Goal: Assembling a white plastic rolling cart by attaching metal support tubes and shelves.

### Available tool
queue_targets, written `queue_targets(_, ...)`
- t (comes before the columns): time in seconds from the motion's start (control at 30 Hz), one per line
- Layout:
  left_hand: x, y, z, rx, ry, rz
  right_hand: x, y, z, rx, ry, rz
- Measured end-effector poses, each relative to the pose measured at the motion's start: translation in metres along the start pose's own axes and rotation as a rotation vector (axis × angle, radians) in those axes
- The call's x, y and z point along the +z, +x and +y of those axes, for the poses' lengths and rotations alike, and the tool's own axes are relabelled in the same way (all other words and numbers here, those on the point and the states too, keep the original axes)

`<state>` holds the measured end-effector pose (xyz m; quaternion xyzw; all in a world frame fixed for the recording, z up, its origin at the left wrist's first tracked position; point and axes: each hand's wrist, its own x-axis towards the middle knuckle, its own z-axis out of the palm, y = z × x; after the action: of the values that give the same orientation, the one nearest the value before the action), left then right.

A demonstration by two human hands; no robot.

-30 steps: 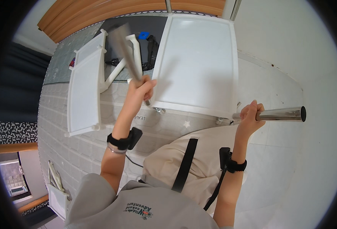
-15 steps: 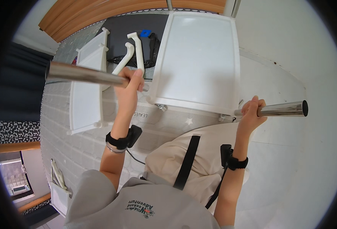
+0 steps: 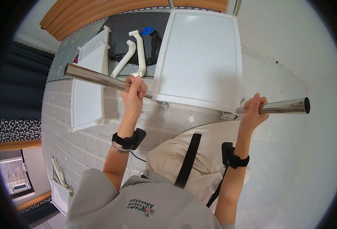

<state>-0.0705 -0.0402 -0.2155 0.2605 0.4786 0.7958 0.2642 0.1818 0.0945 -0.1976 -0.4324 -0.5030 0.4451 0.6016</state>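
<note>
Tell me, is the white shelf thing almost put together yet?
Not nearly. Done: nothing looks joined. In hand: the left hand grips one shiny metal tube, the right hand another metal tube at the edge of the big white tray. Left: the smaller white tray and two white curved brackets lie loose on the floor.

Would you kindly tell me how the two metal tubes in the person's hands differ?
The left tube slants up-left from the left hand, over the small white panel; the right tube lies almost level in the right hand, showing its dark open end. The left tube shows more length. Both are shiny, round and gripped.
</note>
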Motion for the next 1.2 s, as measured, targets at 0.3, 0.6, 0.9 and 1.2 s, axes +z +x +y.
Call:
queue_targets(0.3, 0.0, 0.0, 0.011, 0.046, 0.037, -0.057, 0.0, -0.001, 0.0, 0.001, -0.016, 0.01)
queue_targets(0.6, -0.003, 0.005, 0.002, -0.021, 0.024, -0.052, 0.001, -0.002, 0.001, -0.002, -0.021, 0.01)
queue_targets(0.9, 0.01, 0.0, 0.001, -0.079, 0.231, -0.065, 0.004, -0.002, -0.001, -0.022, -0.015, 0.024)
queue_targets(1.2, 0.008, 0.007, 0.028, 0.135, 0.071, -0.032, 0.003, -0.002, -0.001, 0.003, -0.006, 0.035)
